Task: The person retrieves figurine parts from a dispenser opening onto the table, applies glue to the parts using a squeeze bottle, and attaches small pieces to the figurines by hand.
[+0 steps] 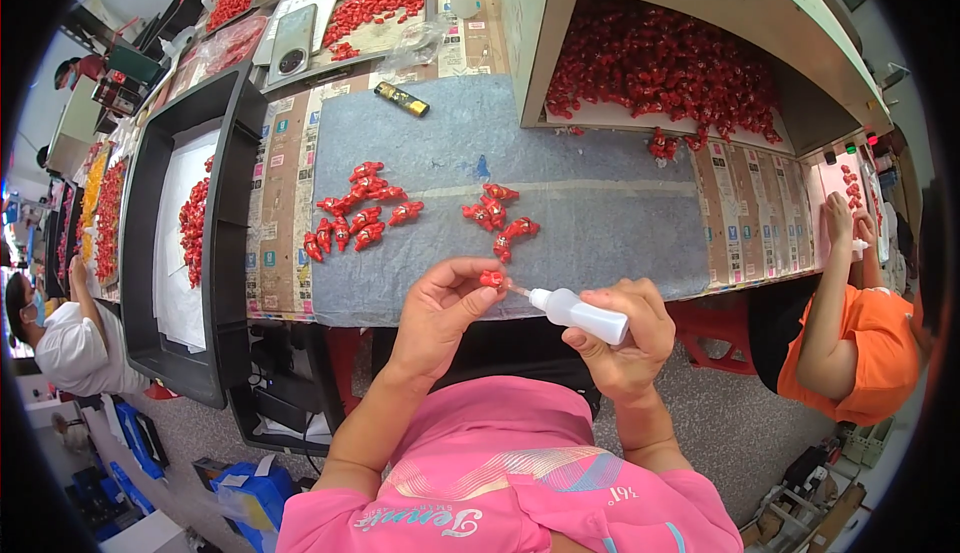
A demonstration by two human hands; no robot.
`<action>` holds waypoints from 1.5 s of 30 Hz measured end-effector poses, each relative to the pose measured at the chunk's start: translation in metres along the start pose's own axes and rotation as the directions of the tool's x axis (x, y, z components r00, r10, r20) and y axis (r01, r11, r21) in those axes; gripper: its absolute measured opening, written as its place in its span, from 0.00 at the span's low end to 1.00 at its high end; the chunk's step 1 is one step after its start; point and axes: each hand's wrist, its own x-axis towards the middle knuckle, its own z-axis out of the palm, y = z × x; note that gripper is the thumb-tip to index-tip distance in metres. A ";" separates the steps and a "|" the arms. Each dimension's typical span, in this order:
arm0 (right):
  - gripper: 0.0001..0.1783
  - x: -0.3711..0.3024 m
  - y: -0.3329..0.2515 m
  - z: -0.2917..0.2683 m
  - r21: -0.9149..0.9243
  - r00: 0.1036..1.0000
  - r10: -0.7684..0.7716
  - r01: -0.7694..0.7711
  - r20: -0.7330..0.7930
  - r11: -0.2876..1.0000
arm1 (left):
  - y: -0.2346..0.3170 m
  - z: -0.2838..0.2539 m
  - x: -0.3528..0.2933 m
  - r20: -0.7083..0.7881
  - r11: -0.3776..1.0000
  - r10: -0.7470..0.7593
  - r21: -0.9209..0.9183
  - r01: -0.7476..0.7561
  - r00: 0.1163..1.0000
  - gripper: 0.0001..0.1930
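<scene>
Between thumb and fingers, my left hand [447, 315] pinches a small red figurine [493, 279] just over the table's near edge. My right hand [632, 338] grips a white squeeze bottle [582, 315] with a thin nozzle, tilted so that its tip meets or nearly meets the figurine. Whether anything flows from the tip is too small to see. Beyond my hands, a loose group of red figurines [365, 205] lies on the grey-blue cloth [590, 223]. A smaller cluster of figurines [490, 208] sits to its right.
A box [545, 53] heaped with red figurines opens toward me at the back right. On the left stands a black crate [236, 183] with white paper and figurines. A black-and-yellow tube [402, 99] lies on the cloth, a phone [292, 45] behind. People work on both sides.
</scene>
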 end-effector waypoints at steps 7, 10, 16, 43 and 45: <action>0.22 0.000 0.000 0.001 -0.005 1.000 -0.026 0.026 0.006 1.000 | 0.001 0.001 0.000 0.013 1.000 -0.007 0.007 0.007 1.000 0.14; 0.22 0.000 -0.001 0.001 0.002 1.000 -0.011 0.011 -0.003 1.000 | 0.001 0.001 0.000 0.015 1.000 -0.003 0.011 0.003 1.000 0.14; 0.20 0.002 -0.001 -0.001 0.002 0.999 -0.035 0.035 0.006 0.999 | 0.002 0.001 0.000 0.024 1.000 -0.009 0.008 0.008 1.000 0.13; 0.19 0.017 0.058 0.015 0.240 0.939 0.313 -0.275 -0.139 0.931 | 0.009 0.000 -0.006 0.019 0.995 -0.069 -0.076 0.070 0.997 0.14; 0.19 0.025 0.072 0.017 0.150 0.949 0.301 -0.285 -0.091 0.947 | 0.010 -0.001 -0.007 -0.017 0.996 -0.049 -0.073 0.048 0.999 0.14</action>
